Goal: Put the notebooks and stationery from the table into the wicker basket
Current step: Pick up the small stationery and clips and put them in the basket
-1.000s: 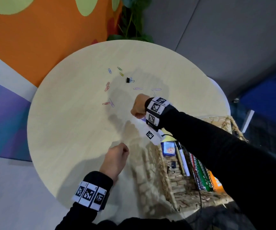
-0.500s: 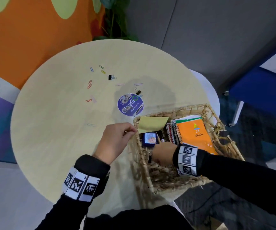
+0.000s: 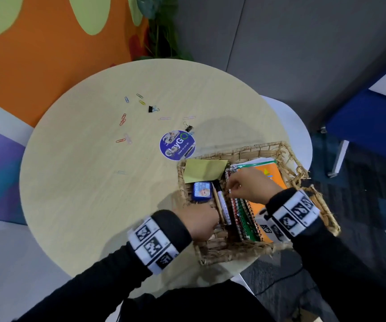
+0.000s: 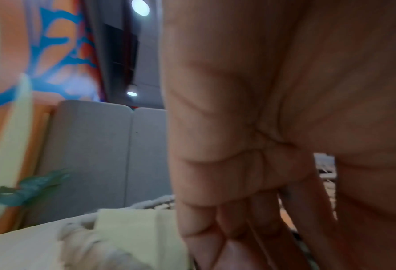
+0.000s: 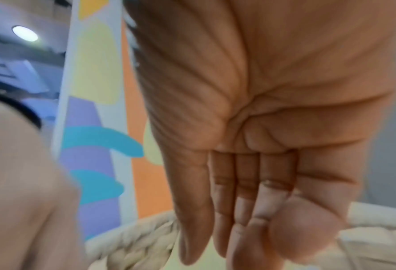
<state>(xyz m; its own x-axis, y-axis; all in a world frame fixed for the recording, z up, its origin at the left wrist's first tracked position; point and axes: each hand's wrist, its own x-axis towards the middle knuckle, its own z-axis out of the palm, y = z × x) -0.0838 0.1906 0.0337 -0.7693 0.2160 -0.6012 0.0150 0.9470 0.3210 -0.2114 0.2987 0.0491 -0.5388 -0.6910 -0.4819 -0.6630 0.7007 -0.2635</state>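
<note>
Right hand [image 3: 251,185]: fingers straight, thumb meeting them, over the notebooks [image 3: 245,219]
Left hand [image 3: 201,225]: curled at the wicker basket [image 3: 287,156] rim, grip unclear
Beyond both hands: paper clips [image 3: 122,119] on the tabletop [image 3: 82,182]

- head cam sits up high, looking steeply down over the round table [image 3: 75,205], with the wicker basket [image 3: 303,177] at the table's right edge and both wrists low in frame
- left wrist cam is jammed right up against the left hand [image 4: 273,137], facing along the palm toward the basket rim; pretty blurry
- right wrist cam, same deal: right hand [image 5: 261,127] fills most of the shot, woven rim along the bottom
- all three share the basket
</note>
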